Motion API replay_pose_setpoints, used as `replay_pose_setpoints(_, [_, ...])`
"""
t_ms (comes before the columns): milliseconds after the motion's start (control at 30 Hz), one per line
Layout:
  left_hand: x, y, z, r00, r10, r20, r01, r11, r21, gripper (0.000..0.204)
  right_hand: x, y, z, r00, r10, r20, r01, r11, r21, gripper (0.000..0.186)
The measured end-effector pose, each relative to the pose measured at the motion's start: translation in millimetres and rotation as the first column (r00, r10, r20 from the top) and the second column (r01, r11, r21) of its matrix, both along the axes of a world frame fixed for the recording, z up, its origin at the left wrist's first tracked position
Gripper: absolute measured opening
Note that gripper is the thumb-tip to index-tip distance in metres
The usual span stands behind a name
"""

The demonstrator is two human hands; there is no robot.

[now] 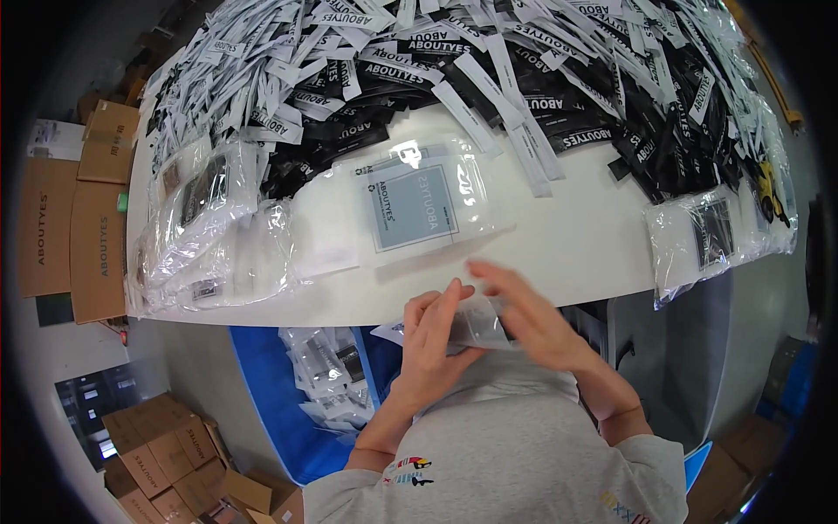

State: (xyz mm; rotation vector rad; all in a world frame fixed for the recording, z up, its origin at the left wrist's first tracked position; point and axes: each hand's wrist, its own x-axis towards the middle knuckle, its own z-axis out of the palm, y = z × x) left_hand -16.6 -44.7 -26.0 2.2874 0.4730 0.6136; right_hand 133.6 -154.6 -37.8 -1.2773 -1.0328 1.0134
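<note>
Close to my body, below the table's front edge, my left hand grips a small translucent plastic bag, its fingers pointing up and its thumb under the bag. My right hand is at the bag's right side, fingers stretched out toward the upper left and blurred by motion. Whether its thumb touches the bag I cannot tell. On the white table just beyond lies a flat stack of clear bags with a grey-blue printed panel.
Black and white narrow packets heap across the far table. Wrapped clear-bag bundles lie left and right, with yellow-handled scissors at the right. A blue bin under the edge holds packed bags. Cartons stand left.
</note>
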Motion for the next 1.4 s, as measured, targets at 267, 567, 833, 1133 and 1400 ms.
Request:
replay_pose_setpoints(267, [-7.6, -5.2, -12.9, 0.986, -0.166, -0.014, 0.166, 0.979, 0.115, 0.089, 2.0, 3.9, -0.9, 0.998, 0.06, 0.02, -0.049, 0.936, -0.348, 0.021])
replay_pose_setpoints(567, [6.3, -6.5, -17.3, 0.98, -0.194, 0.039, 0.178, 0.949, 0.262, 0.08, 16.5, 10.3, -0.3, 0.89, 0.053, 0.452, 0.058, 0.972, -0.229, 0.015])
replay_pose_setpoints(833, [15.9, 20.6, -3.7, 0.984, 0.178, 0.012, -0.122, 0.72, -0.683, 0.032, 43.0, -12.3, 17.8, 0.826, -0.18, -0.534, 0.105, 0.98, -0.169, 0.065])
replay_pose_setpoints(1133, [27.6, 1.8, -10.8, 0.983, 0.161, 0.087, -0.015, 0.541, -0.841, 0.01, 29.8, -10.2, 10.5, 0.956, -0.159, -0.248, 0.114, 0.976, -0.187, 0.017])
replay_pose_setpoints(1400, [29.2, -4.5, -17.4, 0.991, 0.08, 0.109, 0.005, 0.784, -0.62, 0.013, 21.1, -17.4, 17.0, 0.94, -0.341, 0.008, 0.334, 0.916, -0.221, 0.007])
